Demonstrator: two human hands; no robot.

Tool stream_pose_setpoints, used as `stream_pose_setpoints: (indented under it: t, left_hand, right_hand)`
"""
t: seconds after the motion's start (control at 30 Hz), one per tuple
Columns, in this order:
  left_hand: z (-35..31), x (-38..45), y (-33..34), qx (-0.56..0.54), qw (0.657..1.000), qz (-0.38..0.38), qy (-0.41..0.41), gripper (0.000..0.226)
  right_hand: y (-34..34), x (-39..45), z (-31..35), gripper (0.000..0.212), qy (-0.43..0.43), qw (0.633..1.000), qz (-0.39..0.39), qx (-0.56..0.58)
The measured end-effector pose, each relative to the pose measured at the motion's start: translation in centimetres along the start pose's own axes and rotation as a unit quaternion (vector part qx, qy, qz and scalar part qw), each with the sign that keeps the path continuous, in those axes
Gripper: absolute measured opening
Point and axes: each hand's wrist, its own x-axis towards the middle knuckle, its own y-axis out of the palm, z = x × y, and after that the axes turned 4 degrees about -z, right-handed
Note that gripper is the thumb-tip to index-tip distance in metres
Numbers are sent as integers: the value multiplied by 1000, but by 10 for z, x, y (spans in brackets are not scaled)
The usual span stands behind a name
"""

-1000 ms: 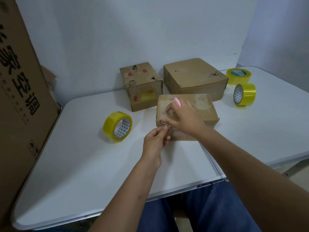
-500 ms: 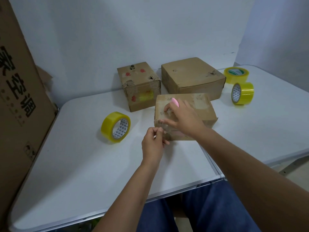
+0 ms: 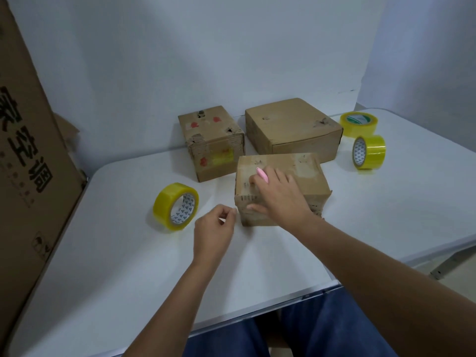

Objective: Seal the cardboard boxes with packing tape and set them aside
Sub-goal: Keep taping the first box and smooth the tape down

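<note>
**Smoothing tape over the near box**

The near cardboard box (image 3: 282,188) sits at the middle of the white table (image 3: 123,253), in front of two more boxes: a small square one (image 3: 212,141) at far left and a flat, wider one (image 3: 292,128) at far right. The right hand (image 3: 277,194) lies on the near box's top and front edge, fingers spread and pressing, with a pink cutter (image 3: 262,174) tucked among them. The left hand (image 3: 213,233) hovers just left of the box's near corner, fingertips pinched together; whether they hold a tape end or nothing, I cannot tell.

A yellow tape roll (image 3: 176,206) stands on edge to the left, near the left hand. Two more rolls (image 3: 368,152) rest at far right.

To do this step well, judging from the layout: keep the right palm firm so the box does not slide, rub outward along the seam and down over the edge to chase out bubbles, and keep the cutter's blade away from the fingers before moving the box aside.
</note>
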Motion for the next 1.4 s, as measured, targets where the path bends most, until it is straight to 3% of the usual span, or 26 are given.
stream_pose_setpoints:
  t: [0.1, 0.17, 0.27, 0.4, 0.5, 0.6, 0.67, 0.73, 0.8, 0.9, 0.97, 1.07, 1.13, 1.23, 1.4]
  left_hand:
    - [-8, 14, -17, 14, 991, -39, 129, 8]
    - [-11, 30, -20, 75, 975, 14, 211, 33]
    - [-16, 52, -14, 165, 939, 142, 268, 66]
    - [-16, 70, -3, 213, 899, 212, 318, 73]
    - [-18, 70, -1, 196, 913, 200, 296, 70]
    - [-25, 67, -11, 131, 958, 153, 204, 64]
    - [-33, 65, -20, 58, 986, 113, 108, 41]
    - [-41, 62, -24, -9, 996, 84, 42, 18]
    - [-50, 55, -25, -64, 995, 74, 10, 21]
    - [-57, 43, -23, -86, 991, 98, -15, 24]
    - [-53, 37, -22, -67, 988, 140, -23, 26]
    - [-46, 34, -19, -64, 975, 210, -33, 53]
    - [-47, 31, -17, -100, 966, 235, -37, 57]
    - [-53, 24, -16, -130, 965, 228, -18, 47]
    - [-59, 25, -22, -76, 976, 202, -20, 51]
  right_hand:
    - [0, -4, 1, 65, -16, 999, 25, -13]
    - [-2, -5, 0, 60, -22, 999, 30, 10]
    - [-11, -5, -4, 43, 17, 988, 41, 145]
    - [-17, 0, -10, 18, 81, 942, 24, 325]
    - [-23, 4, -17, 13, 134, 914, -18, 383]
    - [-39, 9, -32, 17, 217, 883, -152, 387]
    - [-53, 17, -46, 24, 283, 834, -258, 396]
    - [-63, 26, -57, 32, 377, 754, -302, 445]
    - [-63, 28, -60, 48, 467, 688, -249, 497]
    - [-47, 24, -51, 89, 507, 643, -111, 563]
    - [-37, 20, -42, 101, 492, 636, -78, 590]
    - [-29, 14, -30, 86, 472, 666, -63, 574]
    - [-26, 11, -22, 70, 462, 701, -48, 542]
    - [-23, 11, -14, 54, 453, 725, -47, 516]
    - [-27, 7, -11, 49, 432, 737, -52, 518]
